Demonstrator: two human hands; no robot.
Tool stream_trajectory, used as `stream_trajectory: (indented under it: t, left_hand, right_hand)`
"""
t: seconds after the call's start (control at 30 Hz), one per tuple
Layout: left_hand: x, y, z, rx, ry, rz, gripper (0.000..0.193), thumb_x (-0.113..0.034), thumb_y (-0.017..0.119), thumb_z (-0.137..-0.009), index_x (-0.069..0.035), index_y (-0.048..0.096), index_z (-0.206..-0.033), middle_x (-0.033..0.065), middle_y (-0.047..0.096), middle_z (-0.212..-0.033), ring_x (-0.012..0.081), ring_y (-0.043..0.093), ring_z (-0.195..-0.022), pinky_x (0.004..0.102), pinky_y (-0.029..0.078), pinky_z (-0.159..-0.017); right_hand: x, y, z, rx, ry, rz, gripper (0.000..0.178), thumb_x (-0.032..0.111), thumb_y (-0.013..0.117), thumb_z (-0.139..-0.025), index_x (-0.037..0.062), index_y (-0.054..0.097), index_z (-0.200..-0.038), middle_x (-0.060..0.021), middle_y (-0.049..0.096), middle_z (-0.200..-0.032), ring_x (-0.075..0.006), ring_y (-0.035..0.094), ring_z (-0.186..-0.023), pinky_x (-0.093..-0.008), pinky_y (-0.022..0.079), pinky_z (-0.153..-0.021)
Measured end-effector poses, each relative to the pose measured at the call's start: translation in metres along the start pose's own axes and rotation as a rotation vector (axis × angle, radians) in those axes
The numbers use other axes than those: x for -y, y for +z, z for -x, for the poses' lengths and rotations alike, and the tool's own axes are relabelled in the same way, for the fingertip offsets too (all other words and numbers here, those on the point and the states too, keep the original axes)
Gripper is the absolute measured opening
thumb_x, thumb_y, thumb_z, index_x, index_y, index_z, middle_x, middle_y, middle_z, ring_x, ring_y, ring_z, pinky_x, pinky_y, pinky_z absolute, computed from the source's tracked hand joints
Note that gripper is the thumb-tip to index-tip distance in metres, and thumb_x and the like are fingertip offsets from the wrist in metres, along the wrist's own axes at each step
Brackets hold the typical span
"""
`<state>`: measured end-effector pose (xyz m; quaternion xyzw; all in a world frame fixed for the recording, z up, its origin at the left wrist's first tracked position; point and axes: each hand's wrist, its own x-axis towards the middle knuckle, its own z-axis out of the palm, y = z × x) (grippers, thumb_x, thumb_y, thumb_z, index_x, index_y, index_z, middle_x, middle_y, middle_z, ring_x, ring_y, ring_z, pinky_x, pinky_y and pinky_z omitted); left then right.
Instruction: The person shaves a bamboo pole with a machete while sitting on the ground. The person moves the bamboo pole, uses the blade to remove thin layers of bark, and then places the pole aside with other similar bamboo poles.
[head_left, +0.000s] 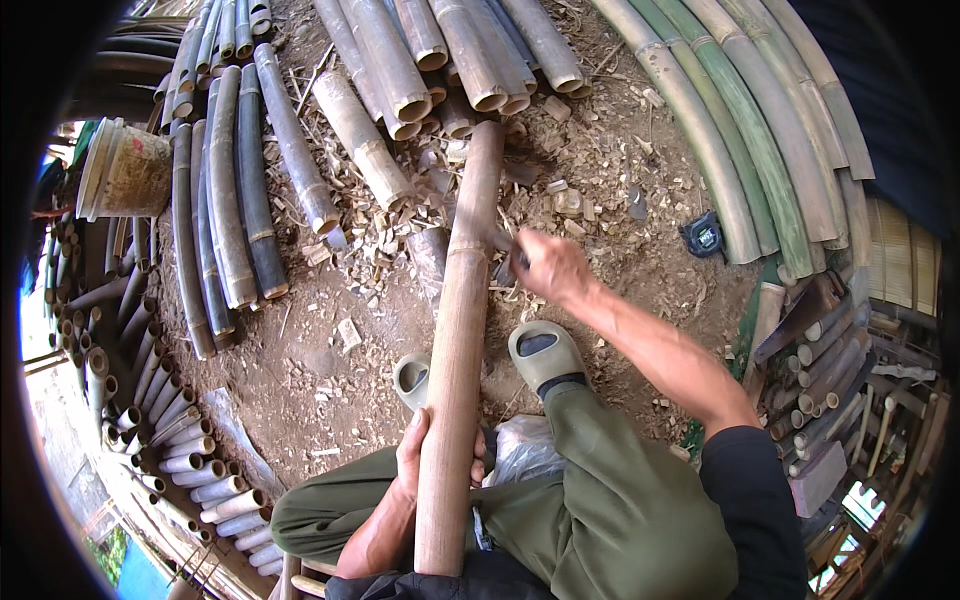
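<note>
A long brown bamboo pole (458,330) slants away from my lap, its far end near the stacked bamboo. My left hand (412,455) is wrapped round the pole's near part, with fingertips showing on its right side. Closed in a fist, my right hand (552,265) grips a dark-handled tool (505,243) beside the pole's right edge, near a joint ring. The tool is blurred and mostly hidden, so its exact kind does not show. Below the pole lies a shorter bamboo piece (428,262) on the ground, among wood chips (380,270).
Bamboo poles (480,60) are stacked ahead; more lie at left (230,190). Green and tan poles (740,130) line the right, near a tape measure (703,236) and a saw (800,320). A dirty bucket (128,170) stands far left. Cut tubes (205,470) fill the lower left.
</note>
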<state>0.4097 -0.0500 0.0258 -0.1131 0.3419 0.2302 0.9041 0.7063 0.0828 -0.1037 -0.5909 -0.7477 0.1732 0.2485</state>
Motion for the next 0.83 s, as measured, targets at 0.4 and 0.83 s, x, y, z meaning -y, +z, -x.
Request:
stream_trajectory:
  t: [0.4,0.83]
  left_hand:
    - [0.011,0.015,0.011,0.096,0.013,0.026,0.074,-0.061,0.048,-0.095,0.004,0.047,-0.130,0.0213,0.063,-0.094,0.0328,0.067,-0.067,0.0401,0.059,-0.061]
    - [0.108,0.127,0.446,-0.272,-0.077,-0.851,0.096,-0.020,0.088,-0.070,0.000,0.035,-0.149,0.0114,0.060,-0.119,0.0209,0.060,-0.113,0.0368,0.049,-0.097]
  right_hand:
    - [0.025,-0.008,0.021,-0.096,-0.297,0.035,0.023,0.027,0.066,-0.093,0.0088,0.055,-0.083,-0.0041,0.057,-0.065,-0.0115,0.051,-0.048,-0.0277,0.045,-0.034]
    - [0.238,-0.216,0.227,-0.061,0.593,0.006,0.032,0.027,0.062,-0.093,0.0019,0.057,-0.112,-0.0219,0.067,-0.092,-0.0416,0.066,-0.083,-0.0519,0.052,-0.070]
